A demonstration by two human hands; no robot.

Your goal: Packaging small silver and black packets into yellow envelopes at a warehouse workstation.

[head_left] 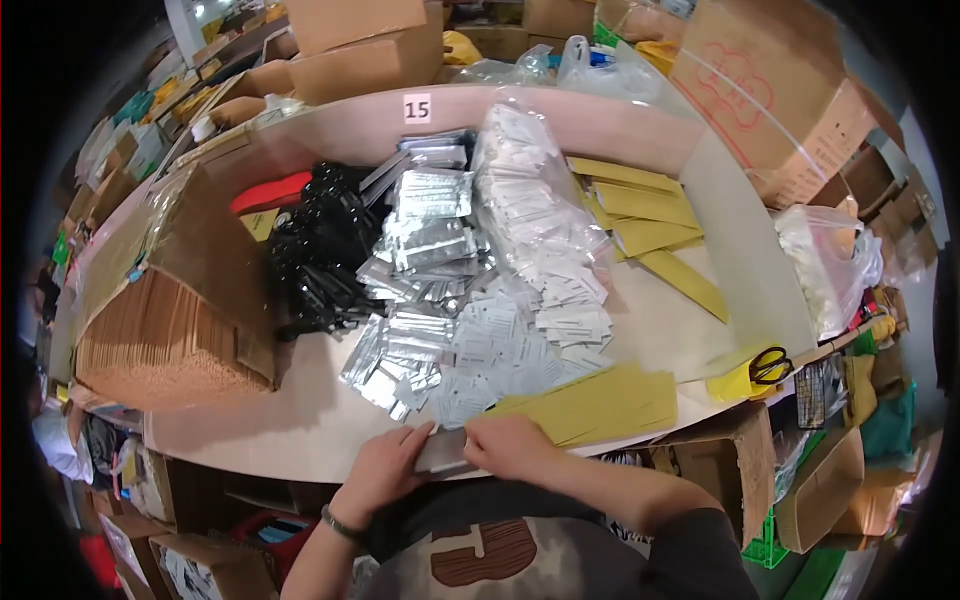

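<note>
At the table's front edge, a flat grey piece point(438, 454), perhaps a foil packet, spans the gap between my hands. My left hand point(383, 467) pinches its left end, fingers closed. The right hand point(508, 447) is curled in a fist on its other end. Just beyond lie silver foil packets point(412, 335) in a loose heap, mixed with small white printed packets point(490, 350). A fan of flat olive-yellow card pieces point(600, 405) lies beside my right hand. My fingers hide part of the grey piece.
At left stands an open cardboard box point(170, 330) packed with flat brown sheets. Black glossy packets point(325, 240) are piled beside it. Further back are a clear bag of white packets point(520, 170) and more yellow cards point(645, 215). A yellow holder with scissors point(745, 375) sits at the right edge.
</note>
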